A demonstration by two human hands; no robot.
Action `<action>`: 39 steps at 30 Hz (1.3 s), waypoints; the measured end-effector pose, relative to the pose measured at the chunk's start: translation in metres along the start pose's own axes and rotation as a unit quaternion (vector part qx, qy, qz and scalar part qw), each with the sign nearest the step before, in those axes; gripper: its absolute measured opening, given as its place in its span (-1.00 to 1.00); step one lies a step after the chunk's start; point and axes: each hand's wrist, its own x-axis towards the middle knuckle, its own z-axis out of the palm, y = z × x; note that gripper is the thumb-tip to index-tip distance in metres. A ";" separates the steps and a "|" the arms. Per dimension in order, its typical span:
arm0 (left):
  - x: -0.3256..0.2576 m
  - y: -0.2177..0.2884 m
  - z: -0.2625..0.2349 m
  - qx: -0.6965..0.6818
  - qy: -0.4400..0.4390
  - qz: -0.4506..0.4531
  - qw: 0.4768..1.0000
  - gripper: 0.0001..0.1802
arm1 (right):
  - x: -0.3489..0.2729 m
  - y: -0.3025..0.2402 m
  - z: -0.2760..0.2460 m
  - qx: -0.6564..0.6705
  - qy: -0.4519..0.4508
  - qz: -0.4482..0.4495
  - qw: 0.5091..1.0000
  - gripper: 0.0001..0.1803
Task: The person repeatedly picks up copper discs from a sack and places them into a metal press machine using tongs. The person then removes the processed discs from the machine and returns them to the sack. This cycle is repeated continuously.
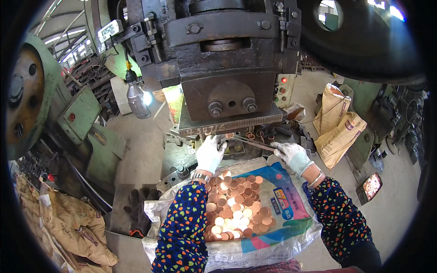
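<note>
My left hand [210, 154], in a white glove, reaches to the die area under the press ram [230, 98]. Its fingers curl together at the near edge of the die; what they hold, if anything, is hidden. My right hand [291, 157], also gloved, is closed around long metal tweezers [260, 144]. Their tips point left, under the ram, close to a copper-coloured disc [229, 135]. Below my hands, a heap of copper-coloured round discs [239, 204] lies on a printed plastic sack [284, 234]. Several copper-coloured rings [250, 135] sit right of the die.
A lit work lamp [138, 99] hangs left of the ram. Dark gloves [140, 207] lie on a metal surface at left. Paper sacks [340, 136] stand at right, with more sacks [75, 227] at lower left. A control box [283, 91] with buttons is behind the ram.
</note>
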 end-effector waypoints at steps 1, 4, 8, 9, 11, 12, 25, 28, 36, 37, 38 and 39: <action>-0.008 -0.002 -0.008 -0.001 -0.008 0.012 1.000 -0.73 | 0.000 0.000 0.001 -0.006 -0.002 -0.001 1.000 -0.66; -0.031 -0.005 -0.032 0.028 -0.072 0.033 0.996 -0.71 | 0.000 -0.003 0.003 -0.039 0.011 -0.009 0.999 -0.68; -0.069 -0.011 -0.067 0.030 -0.224 0.061 0.972 -0.67 | -0.017 -0.016 0.003 -0.021 0.057 -0.036 0.997 -0.69; -0.081 -0.012 -0.074 0.038 -0.246 0.068 0.966 -0.62 | -0.027 -0.021 0.002 -0.018 0.056 -0.041 0.997 -0.68; -0.105 -0.015 -0.083 0.070 -0.295 0.080 0.949 -0.47 | -0.045 -0.033 0.003 0.001 0.093 -0.093 0.991 -0.68; -0.115 -0.016 -0.084 0.146 -0.344 0.058 0.926 -0.42 | -0.051 -0.038 0.003 -0.005 0.140 -0.136 0.981 -0.68; -0.134 -0.030 -0.074 0.015 -0.317 0.000 0.948 -0.47 | -0.004 -0.012 0.031 0.071 0.027 0.013 0.997 -0.63; -0.135 -0.025 -0.075 0.041 -0.308 0.015 0.950 -0.42 | -0.032 -0.033 0.034 0.021 0.076 -0.083 0.993 -0.62; -0.138 -0.041 -0.061 -0.018 -0.314 0.005 0.949 -0.51 | -0.141 -0.086 0.038 0.254 -0.097 0.004 0.962 -0.63; -0.139 -0.041 -0.062 -0.067 -0.313 -0.003 0.947 -0.50 | -0.147 -0.087 0.039 0.281 -0.098 0.006 0.955 -0.62; -0.140 -0.040 -0.065 -0.111 -0.324 -0.028 0.939 -0.47 | -0.153 -0.089 0.041 0.308 -0.106 0.010 0.945 -0.61; -0.140 -0.039 -0.071 -0.088 -0.317 0.004 0.944 -0.45 | -0.157 -0.093 0.043 0.308 -0.051 -0.007 0.950 -0.64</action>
